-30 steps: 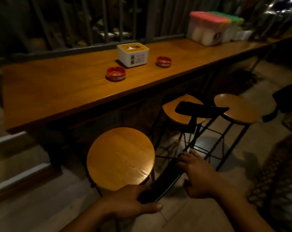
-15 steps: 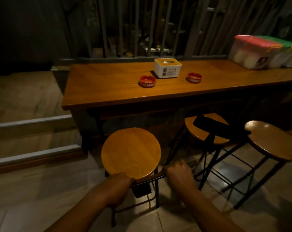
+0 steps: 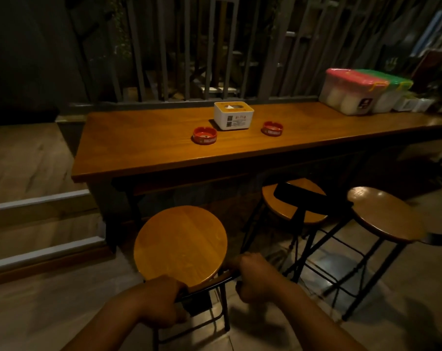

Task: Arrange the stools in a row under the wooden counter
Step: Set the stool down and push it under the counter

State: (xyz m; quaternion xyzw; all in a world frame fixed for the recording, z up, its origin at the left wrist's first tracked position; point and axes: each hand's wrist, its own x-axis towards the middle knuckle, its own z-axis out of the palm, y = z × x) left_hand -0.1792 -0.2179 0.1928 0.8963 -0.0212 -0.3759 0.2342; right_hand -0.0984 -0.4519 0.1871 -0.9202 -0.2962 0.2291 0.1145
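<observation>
A stool with a round wooden seat (image 3: 180, 243) and black metal frame stands upright just in front of the long wooden counter (image 3: 149, 150), near its left end. My left hand (image 3: 159, 304) and my right hand (image 3: 258, 276) are both closed on the stool's low black backrest at the seat's near edge. A second stool (image 3: 294, 200) with a black backrest sits partly under the counter to the right. A third stool (image 3: 384, 214) stands further right, out from the counter.
On the counter are a white tissue box (image 3: 233, 115), two red ashtrays (image 3: 204, 135) (image 3: 272, 128) and lidded plastic containers (image 3: 351, 91) at the far right. Steps (image 3: 40, 221) rise on the left. A slatted railing runs behind the counter.
The stool I hold went from tilted to upright near the counter's left end. My view has pulled back and swung left, and both hands now grip the backrest from behind.
</observation>
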